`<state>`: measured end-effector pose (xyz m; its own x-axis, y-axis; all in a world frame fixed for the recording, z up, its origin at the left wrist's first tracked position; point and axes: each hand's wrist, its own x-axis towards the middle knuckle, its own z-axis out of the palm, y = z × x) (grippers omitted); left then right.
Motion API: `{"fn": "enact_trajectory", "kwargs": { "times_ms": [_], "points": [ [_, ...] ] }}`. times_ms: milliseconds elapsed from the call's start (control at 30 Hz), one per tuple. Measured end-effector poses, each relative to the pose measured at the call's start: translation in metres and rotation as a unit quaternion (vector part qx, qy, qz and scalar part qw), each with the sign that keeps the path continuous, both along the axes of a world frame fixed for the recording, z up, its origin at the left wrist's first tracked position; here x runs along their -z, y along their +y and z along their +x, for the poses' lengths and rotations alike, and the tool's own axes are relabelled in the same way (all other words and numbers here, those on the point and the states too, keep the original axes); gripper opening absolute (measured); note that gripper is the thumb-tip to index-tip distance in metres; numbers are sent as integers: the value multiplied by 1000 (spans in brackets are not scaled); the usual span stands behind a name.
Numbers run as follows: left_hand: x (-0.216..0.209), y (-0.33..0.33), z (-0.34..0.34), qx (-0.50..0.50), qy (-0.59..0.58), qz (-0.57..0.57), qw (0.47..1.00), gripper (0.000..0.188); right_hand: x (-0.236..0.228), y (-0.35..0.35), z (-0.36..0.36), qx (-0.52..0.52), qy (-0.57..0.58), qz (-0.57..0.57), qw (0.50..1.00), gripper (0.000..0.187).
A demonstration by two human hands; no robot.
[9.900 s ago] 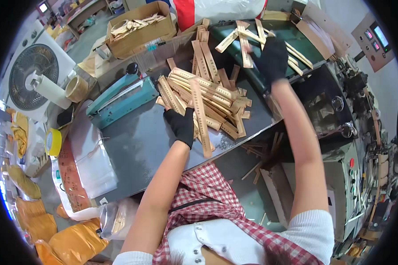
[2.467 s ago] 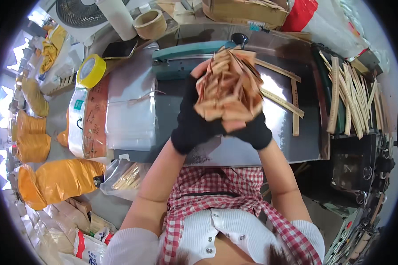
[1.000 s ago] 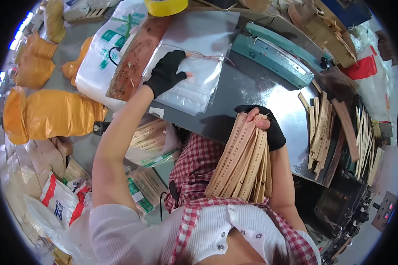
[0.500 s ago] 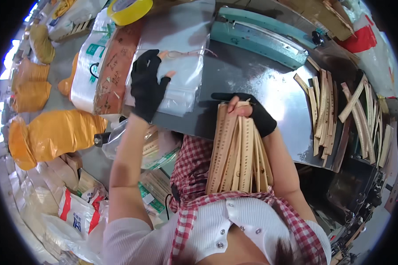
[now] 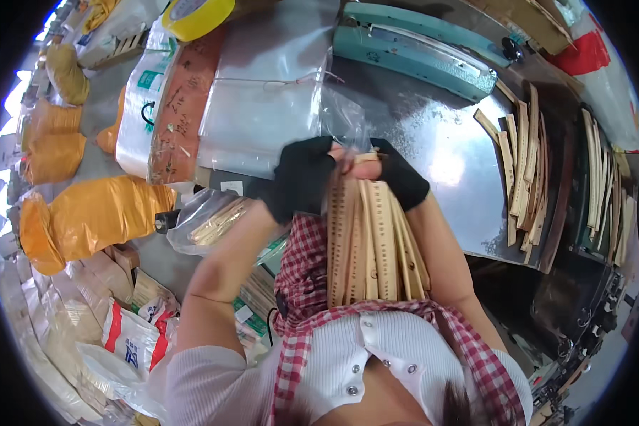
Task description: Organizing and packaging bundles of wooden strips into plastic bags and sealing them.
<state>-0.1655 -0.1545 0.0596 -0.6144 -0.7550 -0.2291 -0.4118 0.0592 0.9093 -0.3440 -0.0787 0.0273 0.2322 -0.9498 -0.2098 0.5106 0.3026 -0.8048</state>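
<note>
- The right hand point(image 5: 399, 174) squeezes the top of the sticks point(image 5: 376, 245), which hang down below it.
- The left hand point(image 5: 305, 174), close beside it, pinches a clear bag point(image 5: 346, 119); its fingertips are blurry.
- Left of the hands lies a bag pile point(image 5: 259, 117).
- Past the hands sits a blue-green sealer point(image 5: 415, 58).
- Right of them, more wood strips point(image 5: 524, 170) lie on the table point(image 5: 429, 213).

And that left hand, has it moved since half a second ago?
Yes: the left hand has moved rightward and slightly toward the person. It was over the stack of clear bags; now it is at their near right corner, beside the right hand.
</note>
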Motion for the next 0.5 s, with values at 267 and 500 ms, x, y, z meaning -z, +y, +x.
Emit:
{"fn": "enact_trajectory", "kwargs": {
  "times_ms": [267,500],
  "points": [
    [16,10,37,-289,238,136,917,25,5,25,-27,100,50,67,991,22],
    [-2,33,-32,-242,112,-314,911,13,9,50,-30,123,-271,79,951,20]
  ]
}}
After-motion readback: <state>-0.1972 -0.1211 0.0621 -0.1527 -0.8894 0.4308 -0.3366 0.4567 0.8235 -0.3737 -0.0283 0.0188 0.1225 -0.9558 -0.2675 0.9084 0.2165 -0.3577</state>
